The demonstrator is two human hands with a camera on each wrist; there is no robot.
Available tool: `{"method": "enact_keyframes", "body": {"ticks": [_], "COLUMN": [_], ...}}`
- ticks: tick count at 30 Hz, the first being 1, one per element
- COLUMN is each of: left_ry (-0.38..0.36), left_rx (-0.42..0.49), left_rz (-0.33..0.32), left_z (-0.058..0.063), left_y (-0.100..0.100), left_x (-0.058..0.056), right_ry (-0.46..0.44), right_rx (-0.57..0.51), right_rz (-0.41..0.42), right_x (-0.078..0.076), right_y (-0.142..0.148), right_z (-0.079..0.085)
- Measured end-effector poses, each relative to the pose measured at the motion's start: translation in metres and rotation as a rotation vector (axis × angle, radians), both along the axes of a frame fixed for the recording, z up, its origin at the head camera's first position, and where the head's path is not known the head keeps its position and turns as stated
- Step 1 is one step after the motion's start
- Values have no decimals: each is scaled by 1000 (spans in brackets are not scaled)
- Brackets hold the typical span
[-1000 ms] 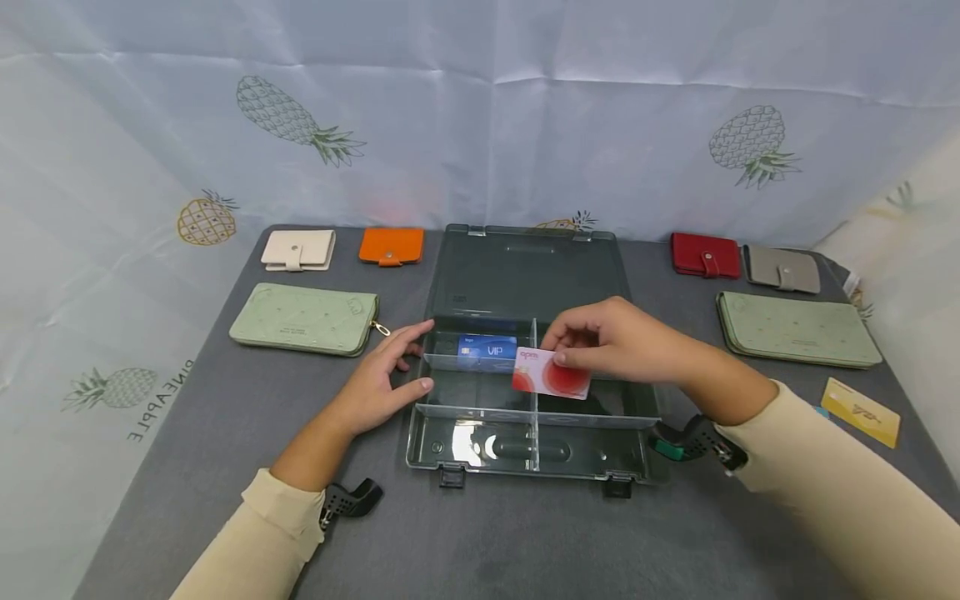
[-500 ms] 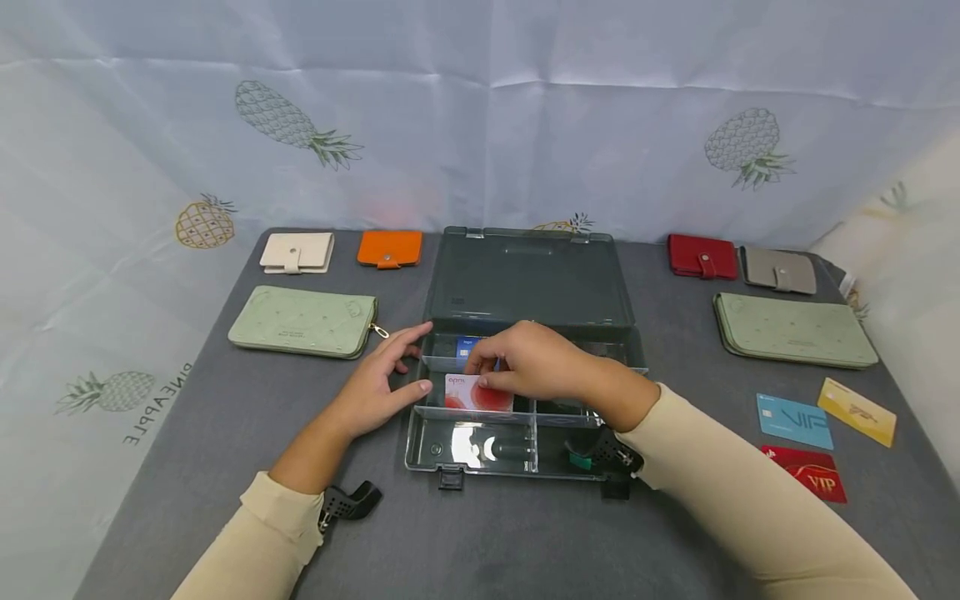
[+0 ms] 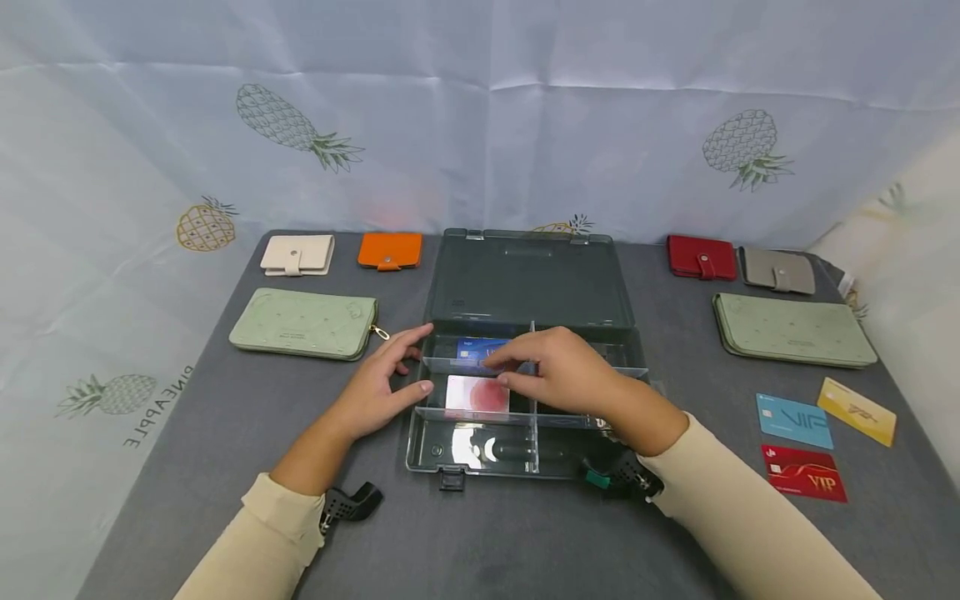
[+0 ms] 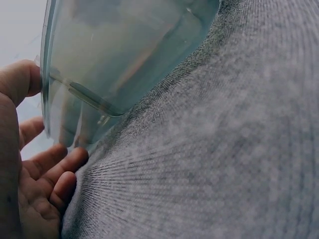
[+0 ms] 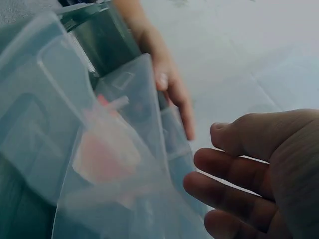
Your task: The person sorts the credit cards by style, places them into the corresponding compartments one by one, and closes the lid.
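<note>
A dark translucent divided box (image 3: 435, 450) lies with its lid folded back. A red-and-white card (image 3: 472, 394) lies in its middle left compartment; behind that, a blue card (image 3: 470, 350) sits in the back left one. My right hand (image 3: 570, 375) hovers over the dividers, fingertips apart from the red-and-white card and nothing between them; the right wrist view shows the fingers (image 5: 224, 199) loosely extended. My left hand (image 3: 382, 383) rests at the box's left side, thumb and fingers spread. In the left wrist view, its fingertips (image 4: 75, 159) are right at the box wall (image 4: 124, 45).
On the right lie a light blue card (image 3: 795, 421), a yellow card (image 3: 857, 411) and a red card (image 3: 804, 472). Green wallets (image 3: 303, 322) flank the box. White (image 3: 297, 254), orange (image 3: 390, 249), red (image 3: 701, 257) and grey (image 3: 777, 270) card holders line the back.
My right hand has carried the red-and-white card left into the middle left compartment, let go of it and drawn back slightly right. My left hand has stayed in place.
</note>
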State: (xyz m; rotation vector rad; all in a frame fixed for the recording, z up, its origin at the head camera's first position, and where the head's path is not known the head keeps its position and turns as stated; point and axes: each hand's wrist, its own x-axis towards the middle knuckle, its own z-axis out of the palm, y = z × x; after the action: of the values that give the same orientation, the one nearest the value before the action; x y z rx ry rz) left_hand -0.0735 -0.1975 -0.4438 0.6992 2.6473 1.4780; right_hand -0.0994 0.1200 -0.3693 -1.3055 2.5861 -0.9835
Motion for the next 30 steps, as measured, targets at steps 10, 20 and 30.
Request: {"method": "enact_keyframes", "body": {"ticks": [10,20,30], "left_ry": [-11,-6,-13], "left_rx": [-7,-2,0], "left_rz": [1,2,6], "left_z": [-1,1,3], "left_y": [-1,-1,-1], "left_x": [0,0,1], "right_ry": [45,-29,58], "right_rx": [-119,-27,262], "right_rz": [-184,-525,-656], "right_x": [39,93,127], "right_y": [86,193,296], "right_z": [-10,-21,-49]}}
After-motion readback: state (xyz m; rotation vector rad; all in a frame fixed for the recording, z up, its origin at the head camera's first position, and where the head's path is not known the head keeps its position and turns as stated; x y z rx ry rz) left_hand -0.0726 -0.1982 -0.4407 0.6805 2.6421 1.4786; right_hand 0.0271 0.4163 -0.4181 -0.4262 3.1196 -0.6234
